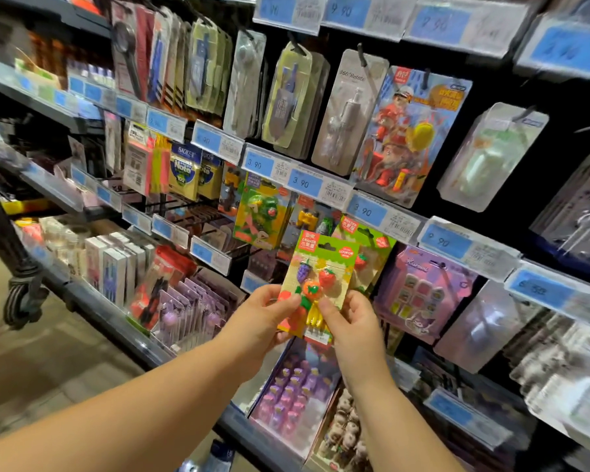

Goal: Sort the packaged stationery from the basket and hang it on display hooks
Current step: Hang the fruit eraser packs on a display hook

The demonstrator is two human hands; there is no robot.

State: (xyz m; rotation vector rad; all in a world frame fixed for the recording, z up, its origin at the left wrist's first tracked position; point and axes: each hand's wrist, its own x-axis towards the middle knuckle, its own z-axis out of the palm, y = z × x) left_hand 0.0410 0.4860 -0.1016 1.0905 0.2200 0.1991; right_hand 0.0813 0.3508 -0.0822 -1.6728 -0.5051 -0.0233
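Left hand: thumb across the front of the eraser pack, fingers curled behind its lower left edge; a firm pinch
Right hand: thumb on the pack's lower front, fingers behind the right edge; pinching the same card
Where the pack is: upright between both hands, raised in front of the middle hook row, touching no hook
In the pack: small fruit shapes under a blister; purple grapes, a strawberry, an orange piece, yellow bananas
Writing on the pack: red corner tag reading "ERASER"; round red label that looks like "LOUFOR"
Open display box: on the near shelf below the hands; rows of small purple figures inside
Box beside it: to the right, holding pale brownish figures, too blurred to name
Matching pack: hanging just behind the held one, same green card and red tag
Purple card: to the right of that, cartoon character and small squares
Price strip: blue tags above read "3.90" three times; then "9.90" further right
Upper row: a firefighter figure pack; beside it a grey card marked "360° Rotate"
Far left: yellow sticky notes marked "BAOKE", "Note", "100"
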